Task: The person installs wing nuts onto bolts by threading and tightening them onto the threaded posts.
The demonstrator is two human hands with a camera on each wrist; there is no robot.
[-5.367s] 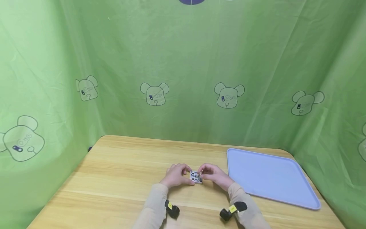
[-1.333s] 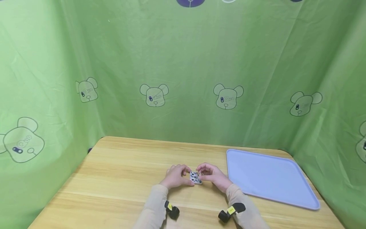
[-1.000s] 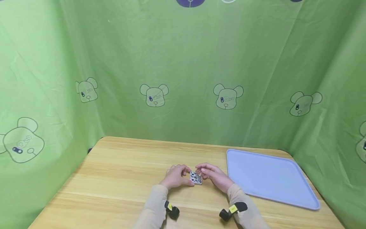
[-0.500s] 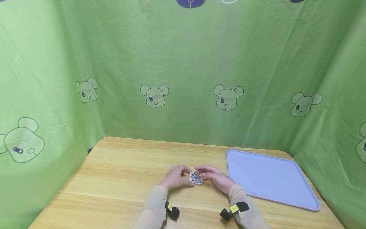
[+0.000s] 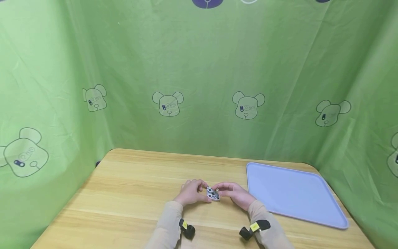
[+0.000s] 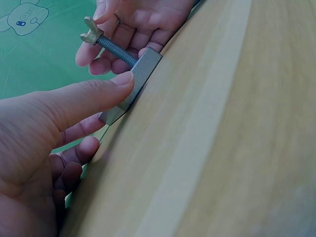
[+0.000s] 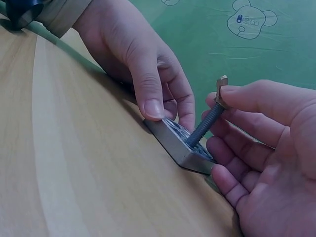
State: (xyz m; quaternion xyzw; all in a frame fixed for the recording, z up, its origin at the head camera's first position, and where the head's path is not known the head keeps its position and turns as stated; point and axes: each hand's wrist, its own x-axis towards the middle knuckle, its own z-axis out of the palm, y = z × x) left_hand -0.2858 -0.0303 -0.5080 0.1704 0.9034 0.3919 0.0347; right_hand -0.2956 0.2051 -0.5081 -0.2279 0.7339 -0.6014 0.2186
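A small square grey metal block (image 5: 212, 197) with round holes lies flat on the wooden table. A grey threaded bolt (image 7: 204, 127) stands up from its right side, tilted in the wrist views. A brass-coloured wing nut (image 6: 92, 32) sits at the bolt's upper end. My left hand (image 5: 190, 192) holds the block's left part, thumb on the near edge and fingers at the far side. My right hand (image 5: 235, 194) pinches the wing nut between thumb and forefinger, the other fingers curled beside the bolt and block.
A light blue rectangular tray (image 5: 293, 193) lies to the right on the table (image 5: 136, 186). Green curtains (image 5: 199, 62) with bear-head prints enclose the table's back and sides. Each forearm wears a small black camera.
The right hand's forefinger and thumb spread from the wing nut, shifted round it, and now close on it again. The left hand and the block stay in place.
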